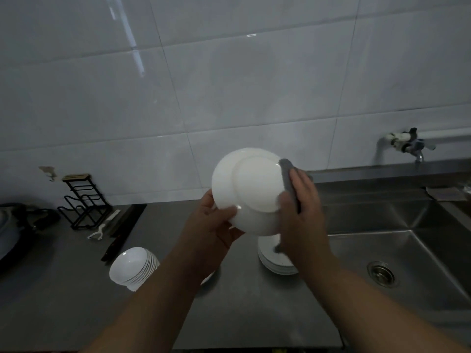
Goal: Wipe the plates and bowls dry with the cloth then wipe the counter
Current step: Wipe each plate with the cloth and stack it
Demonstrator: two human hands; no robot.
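Note:
A white plate (251,186) is held up above the steel counter (76,289), its underside turned toward me. My left hand (215,225) grips its lower left rim, thumb on the underside. My right hand (302,212) holds a grey cloth (288,171) against the plate's right edge; the cloth wraps over the rim and a bit hangs out below the hand. A stack of white plates (274,261) sits on the counter under my right hand, partly hidden. A tilted stack of white bowls (133,267) lies at the left of my left forearm.
A steel sink (397,256) with a drain lies at the right, a wall tap (407,145) above it. A black wire rack (82,200), a white peeler (98,233), a dark knife (114,247) and black cookware (15,225) sit at the left. Tiled wall behind.

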